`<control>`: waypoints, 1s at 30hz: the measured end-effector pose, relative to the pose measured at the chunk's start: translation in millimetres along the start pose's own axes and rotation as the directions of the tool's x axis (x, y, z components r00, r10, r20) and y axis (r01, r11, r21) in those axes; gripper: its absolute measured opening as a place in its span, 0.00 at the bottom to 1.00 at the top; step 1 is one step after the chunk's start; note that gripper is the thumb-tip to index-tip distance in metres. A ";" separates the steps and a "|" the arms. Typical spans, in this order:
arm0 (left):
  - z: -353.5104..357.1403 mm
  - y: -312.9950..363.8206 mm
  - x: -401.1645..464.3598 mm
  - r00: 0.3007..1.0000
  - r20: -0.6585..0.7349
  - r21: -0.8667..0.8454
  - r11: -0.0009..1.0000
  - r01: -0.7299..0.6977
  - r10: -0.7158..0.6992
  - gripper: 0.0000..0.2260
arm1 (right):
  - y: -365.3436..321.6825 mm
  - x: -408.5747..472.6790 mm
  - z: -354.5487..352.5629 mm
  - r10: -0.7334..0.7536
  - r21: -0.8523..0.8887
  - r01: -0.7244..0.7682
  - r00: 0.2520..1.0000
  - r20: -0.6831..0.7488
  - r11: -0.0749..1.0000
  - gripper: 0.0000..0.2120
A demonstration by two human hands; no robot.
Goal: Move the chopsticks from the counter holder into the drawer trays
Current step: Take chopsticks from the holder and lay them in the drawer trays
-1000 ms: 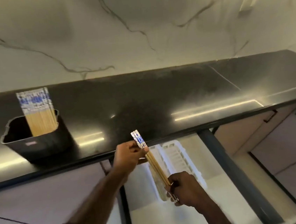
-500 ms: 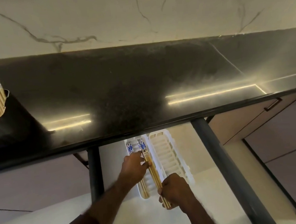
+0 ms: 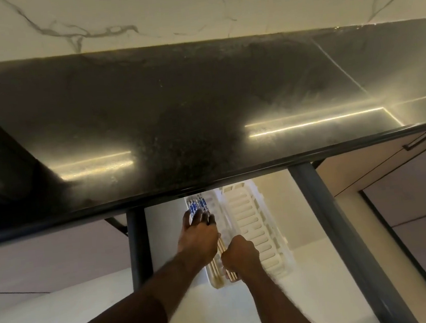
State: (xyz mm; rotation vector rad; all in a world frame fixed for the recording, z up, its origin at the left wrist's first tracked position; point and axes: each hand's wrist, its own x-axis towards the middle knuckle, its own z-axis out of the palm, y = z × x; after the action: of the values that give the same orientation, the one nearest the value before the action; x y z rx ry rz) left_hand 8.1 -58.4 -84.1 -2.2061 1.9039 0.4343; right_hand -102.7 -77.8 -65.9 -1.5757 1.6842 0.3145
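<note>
Bamboo chopsticks (image 3: 222, 249), blue-patterned tops, both hands (image 3: 199, 237)

Dim warm light, glare streaks on counter (image 3: 200, 104), wide-angle distortion.

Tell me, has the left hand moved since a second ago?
Yes. The left hand has gone down from the counter edge into the drawer, over the left tray.
</note>
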 end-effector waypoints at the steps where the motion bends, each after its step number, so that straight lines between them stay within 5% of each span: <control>1: 1.9 -0.4 1.1 1.000 0.021 0.028 1.000 -0.009 0.009 0.25 | 0.7 1.9 3.4 -0.002 -0.024 0.001 1.000 -0.009 1.000 0.10; 8: 11.1 3.7 4.5 0.981 0.193 0.223 0.973 -0.067 0.024 0.29 | 6.1 7.8 23.6 -0.084 -0.163 0.071 0.994 -0.076 0.984 0.12; 16: 18.7 7.6 6.9 0.974 0.227 0.261 0.962 -0.081 0.020 0.28 | 9.9 2.0 39.1 -0.205 -0.274 0.149 0.960 -0.190 0.950 0.13; 23: 14.9 8.3 1.9 0.982 0.185 0.232 0.970 -0.075 0.031 0.27 | 14.9 -9.0 45.4 -0.283 -0.293 0.220 0.939 -0.195 0.931 0.21; 30: -14.5 8.8 -26.8 0.994 0.012 0.027 0.993 -0.112 0.112 0.28 | 6.5 -38.6 8.4 -0.336 -0.277 0.262 0.902 -0.271 0.925 0.17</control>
State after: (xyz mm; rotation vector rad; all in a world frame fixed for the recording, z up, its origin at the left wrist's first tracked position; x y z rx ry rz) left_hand -2.7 -39.6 -60.9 -2.0829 2.0226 0.4346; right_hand -108.9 -43.0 -47.3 -2.1269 1.6432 0.1064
